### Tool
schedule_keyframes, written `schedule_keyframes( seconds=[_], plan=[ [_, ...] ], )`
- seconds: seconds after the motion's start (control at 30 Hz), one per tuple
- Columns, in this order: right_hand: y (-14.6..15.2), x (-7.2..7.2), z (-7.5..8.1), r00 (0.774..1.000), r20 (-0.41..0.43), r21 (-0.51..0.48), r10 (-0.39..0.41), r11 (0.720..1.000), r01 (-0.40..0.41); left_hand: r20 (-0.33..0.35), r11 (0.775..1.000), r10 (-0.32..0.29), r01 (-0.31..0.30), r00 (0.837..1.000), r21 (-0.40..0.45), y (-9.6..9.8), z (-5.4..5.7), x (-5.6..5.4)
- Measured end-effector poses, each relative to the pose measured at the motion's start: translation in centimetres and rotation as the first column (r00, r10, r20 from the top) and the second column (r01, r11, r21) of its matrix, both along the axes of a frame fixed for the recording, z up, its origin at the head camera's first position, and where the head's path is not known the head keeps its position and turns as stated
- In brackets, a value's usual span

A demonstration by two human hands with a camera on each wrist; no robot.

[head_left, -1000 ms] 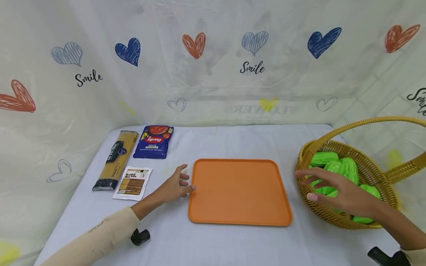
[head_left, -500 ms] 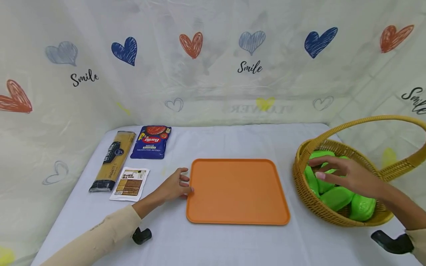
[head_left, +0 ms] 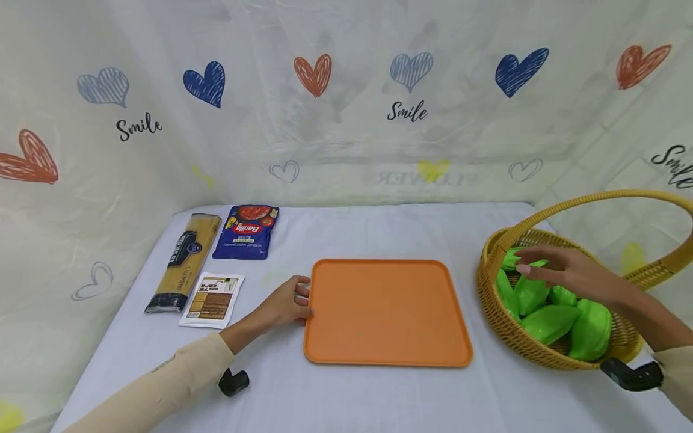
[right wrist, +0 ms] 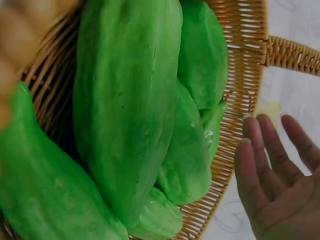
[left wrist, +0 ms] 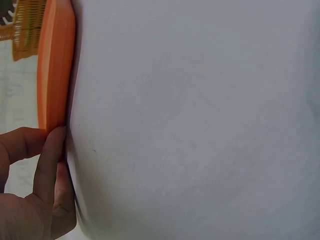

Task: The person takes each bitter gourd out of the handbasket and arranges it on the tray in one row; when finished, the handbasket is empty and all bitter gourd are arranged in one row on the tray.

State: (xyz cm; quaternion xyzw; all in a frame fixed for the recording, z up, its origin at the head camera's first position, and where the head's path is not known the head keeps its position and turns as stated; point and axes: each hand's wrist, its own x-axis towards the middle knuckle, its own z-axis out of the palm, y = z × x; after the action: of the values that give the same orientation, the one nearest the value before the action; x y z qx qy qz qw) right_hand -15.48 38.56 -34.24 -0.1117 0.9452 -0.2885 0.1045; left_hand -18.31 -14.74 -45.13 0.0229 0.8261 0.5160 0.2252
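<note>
First, along the bottom of the head view: white tablecloth (head_left: 373, 397), with beige sleeves (head_left: 168, 379) entering at lower left and lower right. At centre: one orange tray (head_left: 387, 313), flat on the cloth. At its left edge: left hand (head_left: 286, 302), thumb and bent fingers in a narrow hold on the rim, apparently to steady it. At right of frame: one wicker basket (head_left: 489, 300), arched handle, several green vegetables (head_left: 549, 323) inside, overlapping. Over the basket: right hand (head_left: 574, 273), fingers loosely apart, nothing in the grasp.

Step in hand, as judged: reaching for a green vegetable, none yet taken. Next move, probably: lowering the right hand, closing round one piece, lifting it past the handle without dragging others along.

Farther, at left of frame: white-and-brown sachet (head_left: 212, 300), next to a spaghetti packet (head_left: 186, 258); beyond both, toward the cloth's back edge, blue pouch (head_left: 246, 231). Farthest, across the top: pale backdrop (head_left: 346, 132), printed with hearts and "Smile".
</note>
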Motion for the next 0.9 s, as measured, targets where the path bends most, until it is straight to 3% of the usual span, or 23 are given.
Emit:
schedule_keyframes(
  seconds=[0.3, 0.5, 0.9],
  plan=[
    [-0.5, -1.5, -0.6, 0.994, 0.102, 0.041, 0.049, 0.998, -0.053, 0.016, 1.000, 0.003, -0.003, 1.000, -0.009, 0.2, 0.2, -0.1],
    [-0.5, -2.6, -1.2, 0.972, 0.229, 0.009, 0.056, 0.998, -0.059, 0.025, 1.000, -0.007, 0.007, 1.000, -0.017, 0.3, 0.3, -0.1],
    [-0.3, -4.2, -1.8, 0.938, 0.318, -0.002, 0.137, 0.990, -0.144, 0.025, 1.000, -0.017, 0.018, 1.000, -0.019, 0.1, 0.2, -0.3]
  ],
)
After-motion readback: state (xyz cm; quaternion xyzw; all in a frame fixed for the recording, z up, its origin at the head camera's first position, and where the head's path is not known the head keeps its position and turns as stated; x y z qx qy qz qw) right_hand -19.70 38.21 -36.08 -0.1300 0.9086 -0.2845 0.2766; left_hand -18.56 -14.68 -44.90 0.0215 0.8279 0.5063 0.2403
